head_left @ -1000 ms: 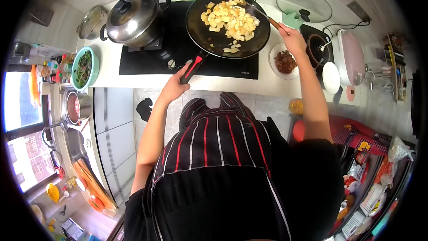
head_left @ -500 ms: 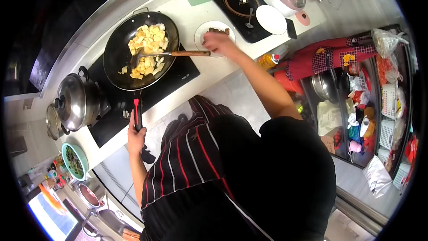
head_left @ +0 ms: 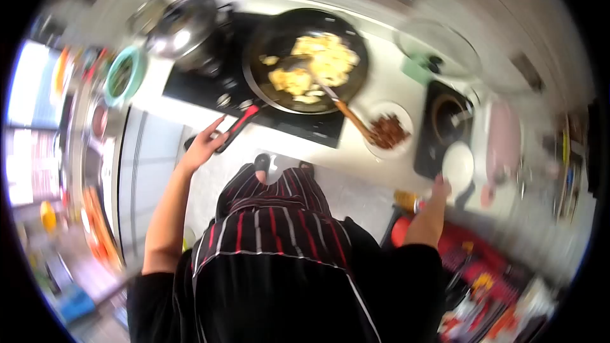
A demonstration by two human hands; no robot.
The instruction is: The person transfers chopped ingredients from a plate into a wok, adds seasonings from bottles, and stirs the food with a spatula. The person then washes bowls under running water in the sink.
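My left hand (head_left: 202, 146) is beside the red-and-black handle (head_left: 238, 128) of the wok (head_left: 254, 76), fingers spread and at most touching its end. Pale yellow chunks (head_left: 327, 57) lie in the wok. A spatula with a wooden handle (head_left: 352, 119) rests in it, the handle leaning out over the rim toward a white plate (head_left: 375, 109) of dark brown pieces (head_left: 389, 132). My right hand (head_left: 441, 187) is far right, at the near edge of an empty white dish (head_left: 459, 164). Blur hides its fingers, so I cannot tell whether it grips the dish.
A lidded steel pot (head_left: 187, 28) stands left of the wok on the black hob (head_left: 181, 82). Greens sit in a turquoise basin (head_left: 127, 75). On the right are an induction cooker (head_left: 435, 124), a pink appliance (head_left: 502, 133), a glass lid (head_left: 448, 44) and an oil bottle (head_left: 405, 201).
The view has turned, so everything appears rotated. My right hand has gone from the plate of brown pieces to the white dish. The fingers of my left hand have loosened from the wok handle.
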